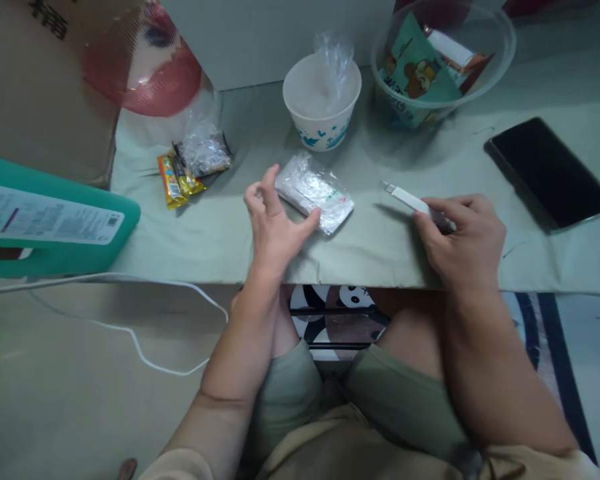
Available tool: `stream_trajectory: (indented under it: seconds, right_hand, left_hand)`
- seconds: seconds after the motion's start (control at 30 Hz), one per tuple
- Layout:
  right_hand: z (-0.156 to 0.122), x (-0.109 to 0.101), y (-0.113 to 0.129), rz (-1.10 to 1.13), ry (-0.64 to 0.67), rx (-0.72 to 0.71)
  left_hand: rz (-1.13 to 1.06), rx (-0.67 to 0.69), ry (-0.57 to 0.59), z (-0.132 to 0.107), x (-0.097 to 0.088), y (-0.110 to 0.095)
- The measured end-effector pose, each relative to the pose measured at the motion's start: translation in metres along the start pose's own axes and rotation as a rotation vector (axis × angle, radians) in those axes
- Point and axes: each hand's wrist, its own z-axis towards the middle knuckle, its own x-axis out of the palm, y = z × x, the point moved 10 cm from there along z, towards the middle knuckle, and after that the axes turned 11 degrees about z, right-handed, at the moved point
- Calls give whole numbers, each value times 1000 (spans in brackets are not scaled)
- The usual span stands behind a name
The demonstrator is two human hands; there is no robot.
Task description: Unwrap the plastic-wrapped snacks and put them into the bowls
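On the pale green cloth lies a small white packet (316,192) in clear, shiny plastic wrap with a bit of green and red print. My left hand (276,220) is at its left end, thumb and fingers spread, the thumb by its lower edge; whether it presses on the packet I cannot tell. A slim white utility knife (414,203) with a short metal blade out is in my right hand (467,233), pinched between thumb and fingers. Its blade points left toward the packet, apart from it.
Behind the packet stands a white paper cup (323,100) with crumpled plastic inside. A clear tub (505,50) holds snack packs. A dark phone (550,173) lies at right. Small wrappers (180,177), a green bottle (80,253) and a cardboard box (40,100) are at left. A white cable (145,357) hangs below.
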Motion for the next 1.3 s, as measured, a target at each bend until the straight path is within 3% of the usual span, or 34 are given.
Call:
stream_trajectory:
  seconds: [0.1, 0.17, 0.33, 0.5, 0.73, 0.9, 1.0, 1.17, 1.3]
  right_hand:
    - [1, -10, 0, -40, -142, -6]
    - [-6, -8, 12, -23, -180, -69]
    - [-26, 45, 57, 210, 163, -294]
    - [-24, 70, 61, 195, 309, -314]
    - [-15, 49, 48, 156, 188, -280]
    - [-10, 26, 24, 91, 84, -135]
    - [-7, 12, 18, 45, -22, -114]
    - [-13, -1, 42, 53, -153, -257]
    - [-29, 10, 76, 146, 41, -437]
  left_hand:
    - [-57, 41, 7, 11, -1, 2]
    - [-148, 58, 14, 18, 2, 6]
    - [-270, -18, 22, 20, 10, 22]
    - [-510, -49, 73, 10, 6, 27]
    - [-611, -118, -214, 14, -26, 53]
    - [-531, 43, -77, 16, -14, 24]
    - [-447, -21, -65, 16, -12, 28]
    - [-451, -127, -152, 15, -24, 50]
    - [-358, 75, -113, 12, -31, 32]
